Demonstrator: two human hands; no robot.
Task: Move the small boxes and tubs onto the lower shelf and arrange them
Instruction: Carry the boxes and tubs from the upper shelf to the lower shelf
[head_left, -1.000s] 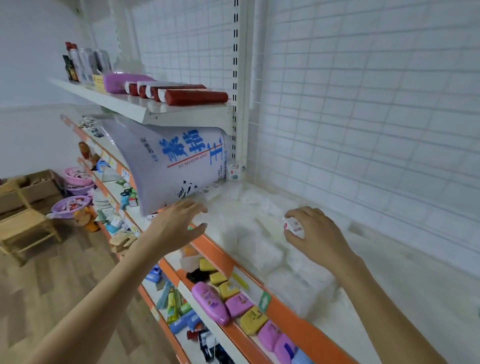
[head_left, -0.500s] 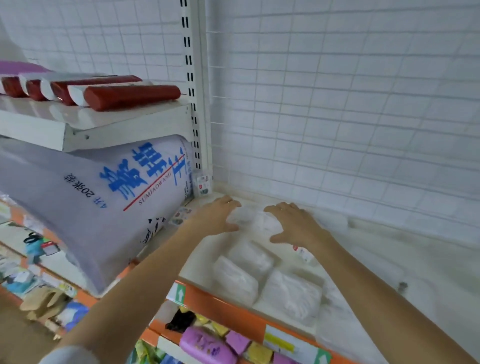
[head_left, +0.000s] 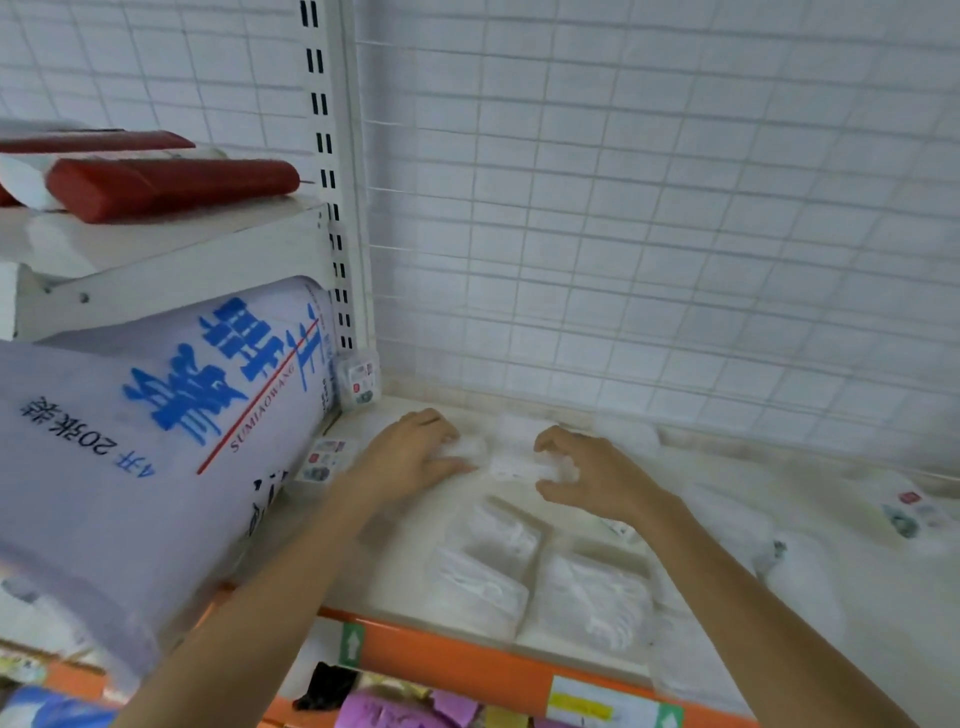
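**Small boxes on the white shelf, both hands in the back corner**

Small boxes are what I'm after, and the one I can make out best (head_left: 514, 466) sits flat on the white shelf (head_left: 395, 577) near the back, right between my two hands. My right hand (head_left: 587, 475) is curled like a claw with its fingertips and thumb closing on that box's right end. My left hand (head_left: 410, 454) lies mostly flat, fingers stretched toward something pale that's too blurry to name, so no real grip there.

The shelf has an orange front edge (head_left: 467, 662) with price tags stuck on it, and a white wire grid (head_left: 649, 208) behind it. A slotted white post (head_left: 332, 171) stands in the corner.

Counting what I can: three plastic-wrapped white packs (head_left: 480, 590) near the front edge, two small printed packets by the post (one upright (head_left: 359, 382), one flat (head_left: 321, 460)), one more printed packet far right (head_left: 911, 512). One big paper sack with blue lettering (head_left: 156, 447) leans in on the left, under a higher shelf (head_left: 171, 260) carrying red-wrapped rolls (head_left: 171, 184).
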